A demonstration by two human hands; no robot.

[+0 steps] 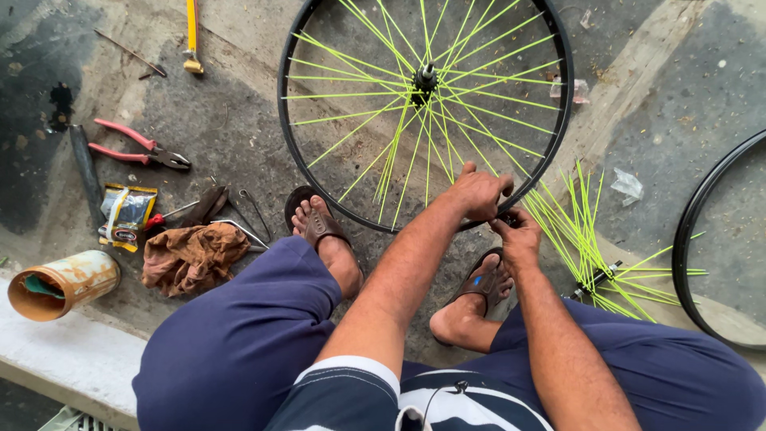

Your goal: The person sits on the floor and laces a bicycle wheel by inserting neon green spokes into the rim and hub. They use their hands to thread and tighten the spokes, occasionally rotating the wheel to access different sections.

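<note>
A black bicycle wheel rim (pixel 284 128) with neon yellow-green spokes and a centre hub (pixel 424 79) lies flat on the concrete floor in front of me. My left hand (pixel 477 191) grips the near edge of the rim, fingers curled over it. My right hand (pixel 517 236) pinches something small right beside it at the rim; the object is hidden by my fingers. My sandalled feet rest just below the rim.
Loose yellow-green spokes (pixel 576 231) lie fanned to the right, beside a second black rim (pixel 692 231). On the left lie red-handled pliers (pixel 136 148), a brown rag (pixel 191 254), a foil packet (pixel 126 214), a rusty tin (pixel 65 282) and a yellow-handled tool (pixel 191 36).
</note>
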